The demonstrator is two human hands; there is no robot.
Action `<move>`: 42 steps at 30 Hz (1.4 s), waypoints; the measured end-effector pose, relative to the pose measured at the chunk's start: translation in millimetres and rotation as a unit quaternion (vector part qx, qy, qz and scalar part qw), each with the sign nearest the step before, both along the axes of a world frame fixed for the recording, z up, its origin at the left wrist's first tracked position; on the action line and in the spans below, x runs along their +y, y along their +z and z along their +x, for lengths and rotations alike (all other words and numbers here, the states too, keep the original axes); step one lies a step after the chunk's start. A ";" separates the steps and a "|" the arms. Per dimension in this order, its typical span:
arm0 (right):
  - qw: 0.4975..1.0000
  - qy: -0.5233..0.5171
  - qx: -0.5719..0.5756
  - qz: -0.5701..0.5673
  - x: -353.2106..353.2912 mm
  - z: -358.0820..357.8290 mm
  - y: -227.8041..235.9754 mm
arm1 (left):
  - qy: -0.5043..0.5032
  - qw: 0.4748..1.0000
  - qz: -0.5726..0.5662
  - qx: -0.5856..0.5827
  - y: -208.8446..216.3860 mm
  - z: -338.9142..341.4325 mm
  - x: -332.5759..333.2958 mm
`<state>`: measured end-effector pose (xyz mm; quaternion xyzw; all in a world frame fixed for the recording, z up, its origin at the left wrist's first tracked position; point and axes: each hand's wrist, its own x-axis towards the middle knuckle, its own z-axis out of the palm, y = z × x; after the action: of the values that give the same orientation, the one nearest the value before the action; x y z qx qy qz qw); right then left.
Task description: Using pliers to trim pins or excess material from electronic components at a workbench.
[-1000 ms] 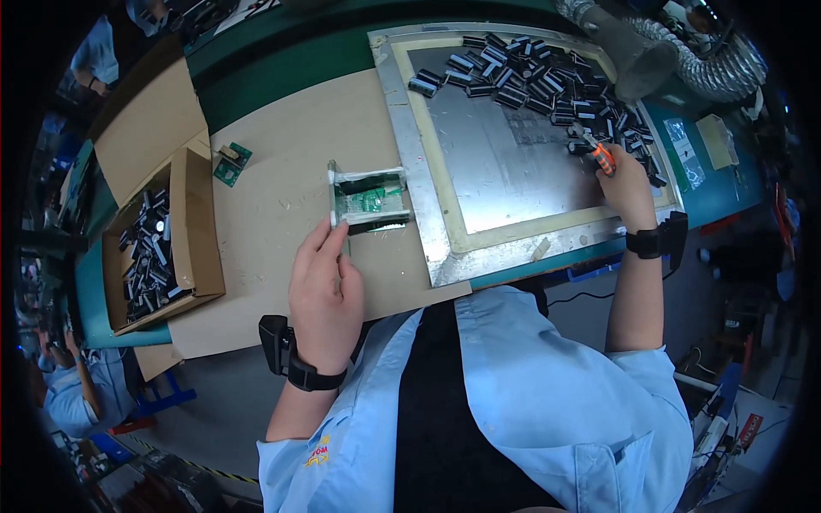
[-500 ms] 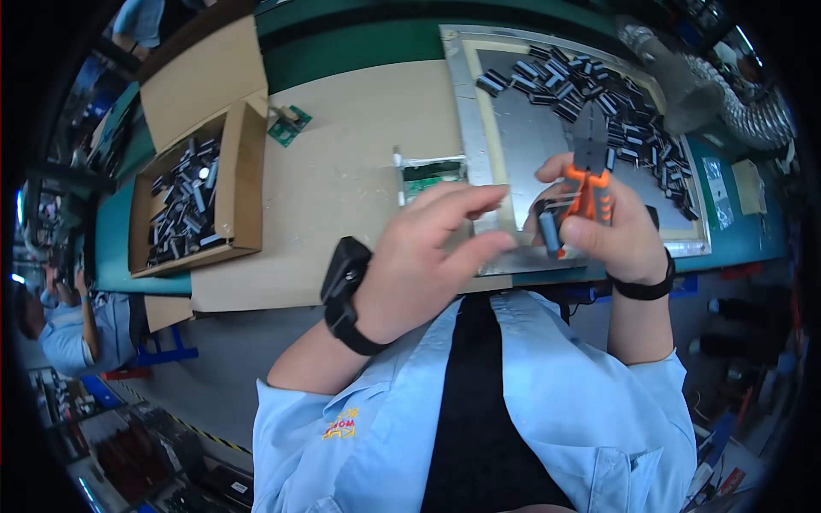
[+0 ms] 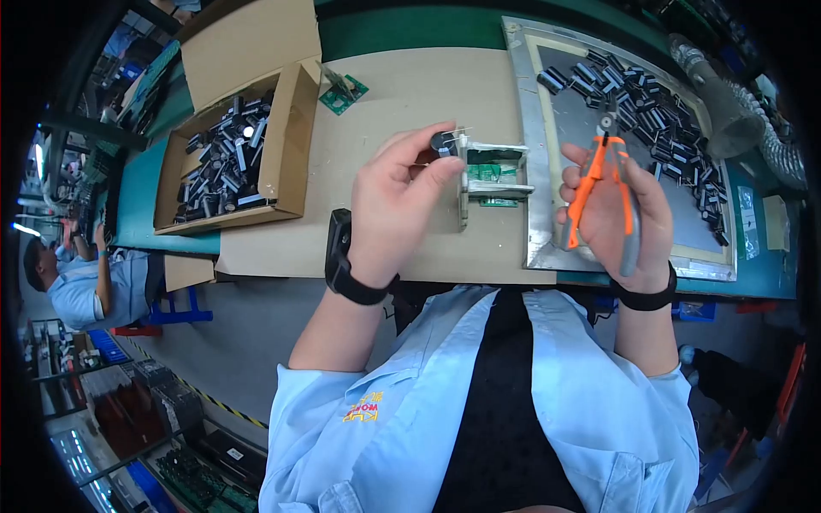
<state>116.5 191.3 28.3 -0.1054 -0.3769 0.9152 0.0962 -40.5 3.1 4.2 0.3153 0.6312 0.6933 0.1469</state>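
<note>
My left hand (image 3: 386, 201) pinches a black cylindrical capacitor (image 3: 442, 144) between thumb and fingers. Its thin wire leads point right, at the left end of a small metal fixture (image 3: 464, 192); whether they touch it I cannot tell. Green circuit board (image 3: 486, 173) shows between the fixture's bars. Orange-and-grey cutting pliers (image 3: 585, 197) rest in my right hand (image 3: 608, 227), jaws pointing away from me and handles spread. The palm is turned up, with the fingers curled loosely by the left handle.
An open cardboard box (image 3: 292, 141) of loose capacitors stands left, beside a green circuit board (image 3: 345, 96). On the right, a metal-framed tray (image 3: 537, 171) holds many more capacitors. A ribbed hose (image 3: 774, 154) lies beyond it. Another person (image 3: 103, 286) sits far left.
My left hand has moved left and away from me, now carrying the capacitor previously at my right hand. The pliers' handles have spread apart in my right hand. The view has shifted.
</note>
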 end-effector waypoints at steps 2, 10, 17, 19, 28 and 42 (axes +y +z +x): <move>1.000 0.003 -0.008 0.016 -0.9 4.6 -2.8 | -0.005 1.000 -0.015 -0.022 -15.4 -6.1 -0.9; 0.990 0.015 -0.070 0.120 -5.4 8.8 -12.9 | -0.025 0.996 -0.045 -0.075 -34.7 -10.1 -0.7; 0.977 0.026 -0.116 0.175 -17.9 9.7 -10.3 | -0.003 0.996 -0.073 -0.048 -41.1 -6.2 -0.8; 0.976 0.040 -0.136 0.166 -22.2 9.5 -7.7 | -0.006 0.997 -0.065 -0.045 -40.8 -5.5 -0.3; 0.960 0.099 -0.206 0.160 -36.5 10.0 -1.1 | -0.015 0.998 -0.045 -0.040 -40.8 -8.2 0.0; 0.903 0.210 -0.282 0.246 -60.2 -22.3 -0.2 | 0.000 0.998 -0.066 0.006 -42.6 -10.1 0.1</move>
<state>94.2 131.1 28.1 -0.2507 -0.6148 0.7242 -0.1862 -50.6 3.3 -38.4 0.3090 0.6763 0.6482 0.1641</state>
